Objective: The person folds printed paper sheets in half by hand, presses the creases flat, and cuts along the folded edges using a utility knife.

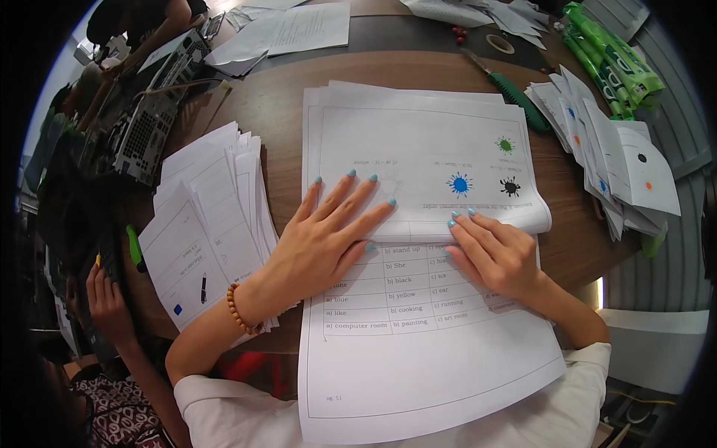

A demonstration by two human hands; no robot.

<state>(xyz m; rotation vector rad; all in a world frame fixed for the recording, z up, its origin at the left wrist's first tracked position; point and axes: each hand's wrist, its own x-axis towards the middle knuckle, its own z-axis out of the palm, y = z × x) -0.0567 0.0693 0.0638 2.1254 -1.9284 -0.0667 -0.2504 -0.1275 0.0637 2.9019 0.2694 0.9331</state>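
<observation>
A large printed sheet (426,373) lies in front of me, its far part folded over toward the back of the table. The folded flap (418,134) carries blue, green and black splat pictures and upside-down text. A word table with several rows shows below the fold. My left hand (321,231) lies flat on the flap near the fold, fingers spread, with a beaded bracelet (243,310) at the wrist. My right hand (497,254) rests at the fold's right part, fingers stretched out and close together, thumb below them. To its right the fold bulges in a loose curve.
Stacked papers (224,187) lie at left, near a green cutter (135,249). Folded papers (597,149) and a green packet (612,60) are at right. A green-handled knife (515,97) and tape roll (500,44) lie behind. Another person's hand (108,306) is at far left.
</observation>
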